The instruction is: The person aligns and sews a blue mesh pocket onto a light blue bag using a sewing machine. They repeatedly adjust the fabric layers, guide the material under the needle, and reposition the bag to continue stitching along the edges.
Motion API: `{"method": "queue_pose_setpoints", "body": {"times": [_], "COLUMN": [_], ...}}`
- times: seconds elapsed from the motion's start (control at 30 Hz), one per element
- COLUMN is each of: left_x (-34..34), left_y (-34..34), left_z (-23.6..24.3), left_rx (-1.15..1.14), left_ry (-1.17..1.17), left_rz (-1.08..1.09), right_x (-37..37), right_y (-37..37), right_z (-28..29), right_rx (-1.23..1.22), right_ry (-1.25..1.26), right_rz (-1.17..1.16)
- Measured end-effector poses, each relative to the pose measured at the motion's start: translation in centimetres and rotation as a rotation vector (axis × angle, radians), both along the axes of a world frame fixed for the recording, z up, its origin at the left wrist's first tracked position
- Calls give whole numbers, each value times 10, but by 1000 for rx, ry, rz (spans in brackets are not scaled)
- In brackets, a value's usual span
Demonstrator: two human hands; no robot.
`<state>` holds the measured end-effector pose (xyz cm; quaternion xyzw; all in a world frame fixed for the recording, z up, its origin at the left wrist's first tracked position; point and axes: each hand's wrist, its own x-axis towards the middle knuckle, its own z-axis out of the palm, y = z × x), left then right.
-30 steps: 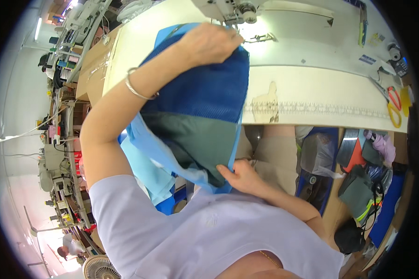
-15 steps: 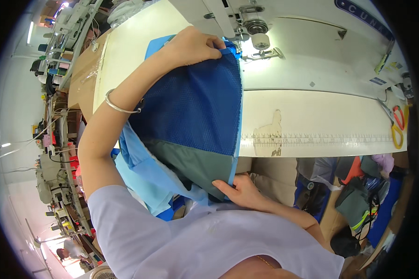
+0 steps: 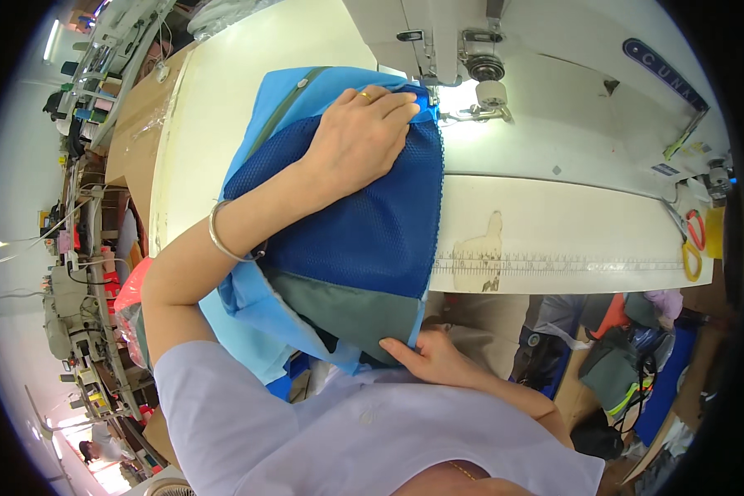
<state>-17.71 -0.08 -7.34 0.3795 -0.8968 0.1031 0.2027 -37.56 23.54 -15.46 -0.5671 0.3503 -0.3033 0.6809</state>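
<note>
A sewn fabric piece point(image 3: 355, 240) of dark blue mesh, grey-green cloth and light blue edging hangs from the sewing machine table toward my lap. Its top right corner lies at the needle area of the sewing machine point(image 3: 430, 99). My left hand point(image 3: 360, 140) rests flat on the mesh beside the needle, fingers stretched toward the presser foot. At the near end, my right hand point(image 3: 434, 355) pinches the light blue edge, thumb on top and the other fingers mostly hidden beneath. A light blue flap with a dark green strip point(image 3: 285, 103) spreads out beyond my left forearm.
Scissors with orange and yellow handles point(image 3: 693, 244) lie at the table's right end. A ruler scale point(image 3: 546, 264) runs along the table's front edge. Bags and cloth point(image 3: 624, 364) are heaped below on the right. More sewing machines point(image 3: 78, 314) line the left side.
My left hand has gone from gripping the fabric's top edge to lying flat on the mesh, a little nearer me. The light blue flap shows more. My right hand keeps hold of the edge.
</note>
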Motion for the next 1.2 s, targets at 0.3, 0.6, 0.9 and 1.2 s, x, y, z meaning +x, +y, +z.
{"method": "queue_pose_setpoints", "body": {"times": [0.3,0.6,0.9,1.2], "left_x": [11,22,3,6], "left_y": [2,17,12,13], "left_z": [5,39,46,41], "left_rx": [211,156,607,339], "left_ry": [368,357,634,429], "left_rz": [-100,-355,-67,-223], "right_x": [-22,-69,-37,-41], "right_y": [-14,-179,-221,-219], "right_z": [-2,119,103,98], "right_rx": [-283,-1050,-19,-33], "right_ry": [303,675,62,-30], "right_rz": [112,-118,-89,-36]}}
